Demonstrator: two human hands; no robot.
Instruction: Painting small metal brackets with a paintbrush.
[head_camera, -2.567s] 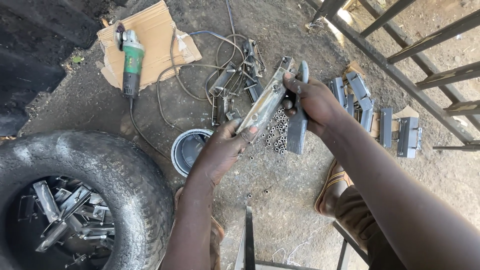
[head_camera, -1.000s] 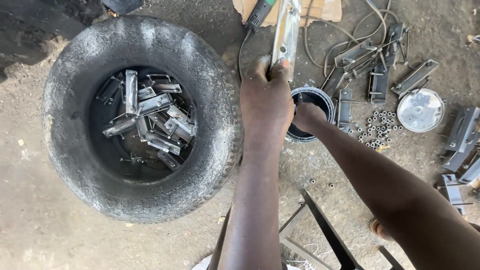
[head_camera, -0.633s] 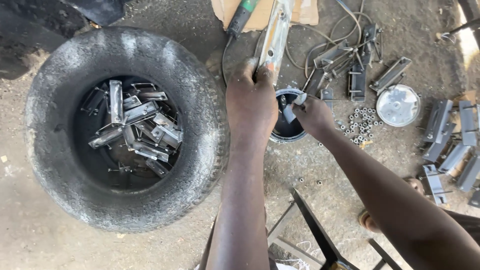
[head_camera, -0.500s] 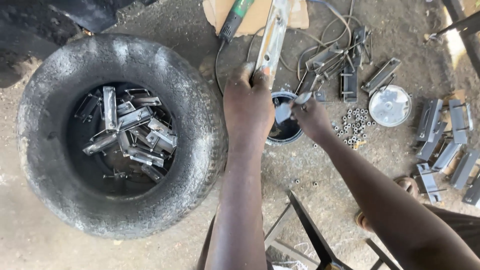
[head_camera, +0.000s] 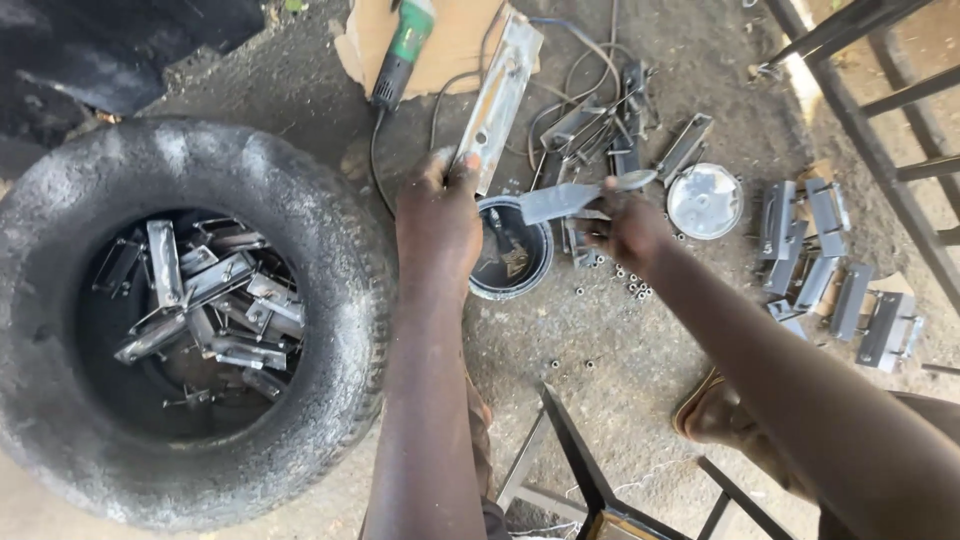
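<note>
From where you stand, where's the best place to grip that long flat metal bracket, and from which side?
Grip the long bracket at its near, lower end, coming from below, as the left hand does now. It slants up and away, so that end is closest, and its flat faces probably suit a thumb-and-finger pinch.

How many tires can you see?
1. The single black tire lies flat on the dirt at the left, beside the left hand, with grey metal pieces piled inside its hole.

Dirt ground (head_camera: 600, 330) carries a tyre (head_camera: 330, 250) at 9 o'clock, paint tin (head_camera: 480, 285) centre, metal brackets (head_camera: 830, 270) at 3 o'clock, cardboard (head_camera: 450, 40) at 12.
</note>
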